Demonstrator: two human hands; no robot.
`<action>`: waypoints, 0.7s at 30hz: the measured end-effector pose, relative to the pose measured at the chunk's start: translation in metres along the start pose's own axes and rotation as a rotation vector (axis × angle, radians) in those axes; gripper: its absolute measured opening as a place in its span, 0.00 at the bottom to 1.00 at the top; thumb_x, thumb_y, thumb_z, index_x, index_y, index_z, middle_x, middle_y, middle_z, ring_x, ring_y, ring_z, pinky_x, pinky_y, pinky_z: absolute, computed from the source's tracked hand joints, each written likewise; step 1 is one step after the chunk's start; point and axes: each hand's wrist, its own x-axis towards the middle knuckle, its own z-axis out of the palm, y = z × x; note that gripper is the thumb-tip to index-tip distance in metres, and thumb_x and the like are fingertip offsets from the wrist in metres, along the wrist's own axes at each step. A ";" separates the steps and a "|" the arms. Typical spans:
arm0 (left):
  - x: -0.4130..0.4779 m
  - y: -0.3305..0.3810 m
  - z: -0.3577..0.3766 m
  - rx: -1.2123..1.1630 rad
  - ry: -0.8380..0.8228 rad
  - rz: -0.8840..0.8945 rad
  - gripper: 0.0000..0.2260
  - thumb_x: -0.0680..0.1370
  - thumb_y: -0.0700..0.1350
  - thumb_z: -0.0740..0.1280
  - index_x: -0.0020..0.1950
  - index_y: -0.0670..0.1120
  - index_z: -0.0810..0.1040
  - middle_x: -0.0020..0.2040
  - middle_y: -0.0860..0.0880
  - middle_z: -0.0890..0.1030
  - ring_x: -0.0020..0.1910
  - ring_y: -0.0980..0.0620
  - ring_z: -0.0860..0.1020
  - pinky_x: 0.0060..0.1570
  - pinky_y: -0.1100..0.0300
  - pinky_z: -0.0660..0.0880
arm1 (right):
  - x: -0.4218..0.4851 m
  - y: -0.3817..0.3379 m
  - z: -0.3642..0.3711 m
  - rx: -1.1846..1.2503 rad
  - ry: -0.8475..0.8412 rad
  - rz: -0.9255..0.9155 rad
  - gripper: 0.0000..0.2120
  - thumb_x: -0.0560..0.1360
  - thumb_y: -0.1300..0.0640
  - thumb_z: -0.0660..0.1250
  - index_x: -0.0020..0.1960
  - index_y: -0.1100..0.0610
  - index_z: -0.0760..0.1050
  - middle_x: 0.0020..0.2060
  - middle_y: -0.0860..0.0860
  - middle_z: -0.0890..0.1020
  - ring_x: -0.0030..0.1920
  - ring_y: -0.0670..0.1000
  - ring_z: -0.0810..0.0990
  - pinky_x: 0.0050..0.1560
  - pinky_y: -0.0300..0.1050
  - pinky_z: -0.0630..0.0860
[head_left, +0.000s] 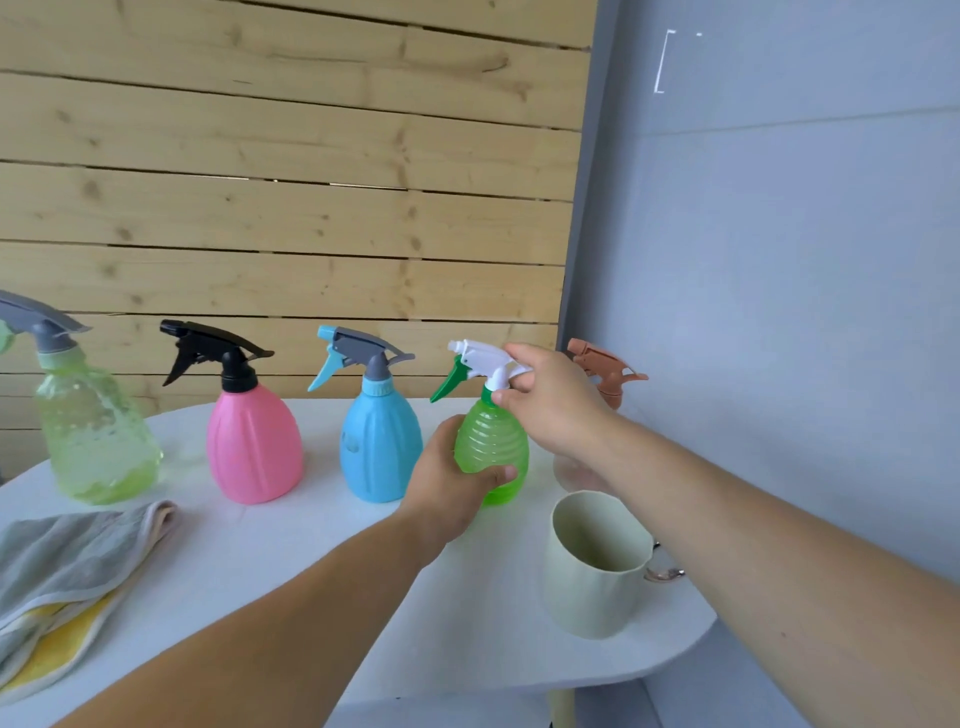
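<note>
Green ribbed plastic spray bottle (493, 441) with a white trigger head (480, 358) is standing on the white bench (311, 545) just right of the frame's centre. The left hand (447, 488) is curling its fingers round its belly, hiding the lower left side; the right hand (556, 405) is pinching the white neck. Behind that wrist, a brown-headed clear bottle (605, 366) is showing little beyond its sprayer.
</note>
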 end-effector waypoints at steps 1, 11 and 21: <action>0.004 -0.001 0.001 0.004 -0.001 0.004 0.33 0.70 0.46 0.81 0.72 0.54 0.72 0.59 0.52 0.82 0.58 0.50 0.81 0.57 0.52 0.79 | 0.003 0.001 0.001 -0.008 0.003 0.007 0.27 0.78 0.55 0.67 0.76 0.50 0.64 0.56 0.49 0.85 0.58 0.51 0.81 0.56 0.45 0.75; 0.004 0.008 0.002 0.096 -0.035 0.008 0.33 0.74 0.50 0.78 0.75 0.51 0.68 0.64 0.53 0.80 0.59 0.52 0.79 0.53 0.61 0.75 | 0.003 0.007 0.003 -0.003 0.016 0.031 0.31 0.79 0.53 0.66 0.78 0.46 0.58 0.49 0.47 0.85 0.46 0.47 0.80 0.48 0.42 0.72; -0.045 0.023 -0.007 0.256 0.055 -0.094 0.15 0.80 0.49 0.70 0.64 0.48 0.74 0.53 0.51 0.79 0.49 0.47 0.80 0.46 0.52 0.81 | -0.015 0.015 -0.056 -0.387 0.463 -0.008 0.09 0.79 0.53 0.63 0.57 0.54 0.76 0.54 0.54 0.78 0.58 0.58 0.74 0.54 0.53 0.75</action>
